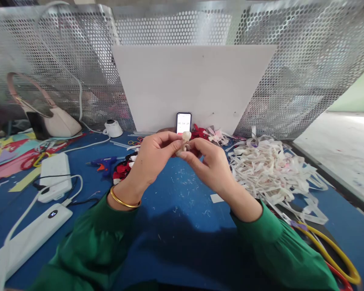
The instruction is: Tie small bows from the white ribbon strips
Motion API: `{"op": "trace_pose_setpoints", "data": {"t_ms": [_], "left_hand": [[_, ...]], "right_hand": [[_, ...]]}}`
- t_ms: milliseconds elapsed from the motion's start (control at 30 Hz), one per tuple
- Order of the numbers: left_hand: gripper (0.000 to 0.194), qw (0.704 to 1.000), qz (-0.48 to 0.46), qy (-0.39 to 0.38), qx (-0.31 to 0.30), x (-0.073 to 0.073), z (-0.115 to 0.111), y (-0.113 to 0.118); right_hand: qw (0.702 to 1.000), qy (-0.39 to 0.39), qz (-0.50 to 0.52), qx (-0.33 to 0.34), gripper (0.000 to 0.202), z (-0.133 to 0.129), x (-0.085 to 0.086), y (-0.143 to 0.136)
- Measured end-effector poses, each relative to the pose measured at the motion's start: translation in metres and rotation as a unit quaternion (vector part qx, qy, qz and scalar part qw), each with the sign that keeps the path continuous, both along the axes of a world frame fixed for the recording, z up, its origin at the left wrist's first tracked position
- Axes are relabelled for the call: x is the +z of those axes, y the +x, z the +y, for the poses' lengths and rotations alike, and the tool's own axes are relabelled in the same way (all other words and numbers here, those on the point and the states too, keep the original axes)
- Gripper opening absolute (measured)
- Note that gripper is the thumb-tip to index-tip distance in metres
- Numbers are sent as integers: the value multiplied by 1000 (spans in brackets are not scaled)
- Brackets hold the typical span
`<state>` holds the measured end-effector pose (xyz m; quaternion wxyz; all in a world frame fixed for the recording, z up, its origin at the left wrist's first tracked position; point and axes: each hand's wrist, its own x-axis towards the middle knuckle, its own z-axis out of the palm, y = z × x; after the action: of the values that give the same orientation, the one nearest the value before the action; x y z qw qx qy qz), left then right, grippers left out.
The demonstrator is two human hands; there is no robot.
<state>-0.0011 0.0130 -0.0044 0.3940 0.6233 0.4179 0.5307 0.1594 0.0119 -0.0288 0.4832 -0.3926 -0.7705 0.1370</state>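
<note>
Far left of the blue table (176, 226): a cream handbag (59, 121) against the perforated metal screen (306, 72), coloured paper sheets (6, 155) in front of it. Nearer in, two white power banks (55, 171) with white cables, one trailing toward the near edge. A small white round device (113, 128) sits at the foot of the screen. A blue glue gun (103, 163) lies flat, just left of a heap of red and black fabric pieces (123, 169).

Centre: both hands raised above the table, green sleeves, a gold bangle (123, 199) on the left wrist. The left hand (151, 159) is curled, thumb and forefinger pinched shut on a small cream fabric piece (184, 142). The piece sits between the two hands at their fingertips, its top poking up above the left thumb. The right hand (210, 165) meets it from the other side, fingers bent in and closed on the lower part of the same piece; exactly how its fingertips grip is hidden behind the knuckles.

Directly behind the hands, a phone (183, 122) stands upright against a white board (194, 85), screen lit with a timer readout. Small red and pink bows (210, 134) lie beside it.

Right: a large loose pile of white ribbon strips (269, 169), close by the right forearm. Near right corner: a yellow tube (336, 252) looping beside a red one.
</note>
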Motion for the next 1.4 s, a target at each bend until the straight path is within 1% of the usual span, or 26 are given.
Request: {"op": "trace_pose_setpoints", "data": {"t_ms": [67, 133, 200, 267, 333, 400, 467, 567, 633, 700, 767, 800, 833, 867, 900, 1000, 1067, 1133, 1200, 1267, 1400], "left_hand": [[19, 999, 31, 13, 13, 2, -1, -1], [20, 998, 54, 11, 9, 4, -1, -4], [22, 998, 54, -5, -17, 4, 2, -7], [24, 998, 33, -29, -53, 3, 5, -9], [27, 995, 20, -51, -85, 1, 8, -10], [30, 994, 30, -52, -93, -1, 8, -8], [30, 995, 45, -37, -77, -2, 7, -5], [30, 999, 32, -26, -32, -5, 6, -1], [31, 1000, 17, -23, -12, -7, 7, 0], [32, 1000, 9, -25, -15, -10, 8, 0], [34, 998, -5, -52, -44, -11, 11, -1], [36, 995, -18, -77, -64, -12, 12, -1], [38, 991, -33, -103, -83, -12, 13, -2], [38, 986, -49, -125, -97, -11, 15, -2], [38, 983, -65, -139, -104, -11, 16, -2], [36, 978, -104, -151, -95, -10, 16, -2], [40, 977, -120, -151, -92, -10, 15, -2], [40, 980, -112, -139, -94, -9, 12, -1], [34, 988, -78, -108, -85, -8, 10, -2], [28, 994, -36, -80, -59, -5, 8, -3], [27, 997, 63, -35, 5, 0, 5, -6]], "right_hand": [[1000, -9, -3, -10, 22, 1, -1, 0], [1000, -15, 2, 4, 21, 2, -2, 0], [999, -18, 9, 33, 23, 2, -2, 2], [999, -5, 5, 42, 26, 2, 0, 2], [999, 22, -2, 25, 27, 0, 0, 1], [999, 50, -17, -4, 28, -2, 0, -1], [995, 75, -50, -39, 29, -3, -1, -3], [984, 111, -114, -81, 29, -2, -3, -4], [969, 158, -159, -100, 29, -1, -4, -4], [940, 242, -214, -105, 29, 0, -5, -5], [902, 327, -266, -93, 29, 2, -8, -7], [887, 356, -280, -87, 30, 2, -10, -8], [881, 370, -283, -84, 31, 3, -11, -9], [885, 368, -272, -90, 31, 3, -13, -11], [896, 354, -248, -99, 31, 2, -14, -12], [945, 265, -149, -122, 32, 0, -14, -13], [967, 205, -93, -115, 32, -2, -13, -12], [981, 158, -51, -100, 31, -3, -12, -11], [987, 129, -30, -90, 29, -3, -12, -10], [987, 129, -40, -92, 29, -3, -11, -10], [968, 189, -119, -112, 32, -1, -9, -8]]}}
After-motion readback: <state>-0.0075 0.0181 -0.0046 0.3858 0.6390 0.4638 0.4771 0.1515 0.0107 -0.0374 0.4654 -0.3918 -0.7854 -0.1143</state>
